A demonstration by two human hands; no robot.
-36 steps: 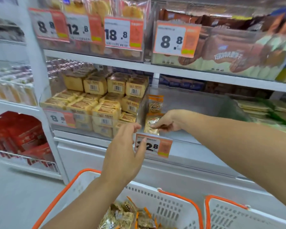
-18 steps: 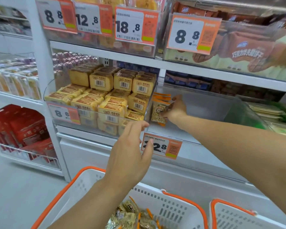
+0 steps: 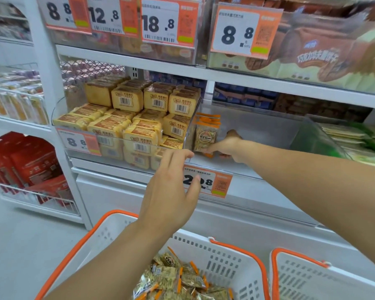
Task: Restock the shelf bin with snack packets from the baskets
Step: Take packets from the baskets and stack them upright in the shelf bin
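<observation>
A clear shelf bin (image 3: pixel 258 131) stands on the middle shelf with a 22.8 price tag (image 3: pixel 207 181) on its front. Upright orange-edged snack packets (image 3: pixel 205 138) lean against its left wall. My right hand (image 3: pixel 226 146) reaches into the bin and pinches the bottom of the front packet. My left hand (image 3: pixel 171 191) hovers open in front of the bin's front edge, fingers spread, holding nothing. Below, a white basket with orange rim (image 3: pixel 232 252) holds several gold and orange snack packets (image 3: pixel 182 280).
A second white basket (image 3: pixel 301 276) sits at the lower right. A neighbouring bin with yellow cake packs (image 3: pixel 128 126) is on the left. Green packets (image 3: pixel 359 139) fill the bin to the right. Red packages (image 3: pixel 24 161) sit in a wire rack at the left.
My right hand has set the packet upright against the bin's left wall, deeper in. My left hand stayed near the bin's front edge. The view moved closer.
</observation>
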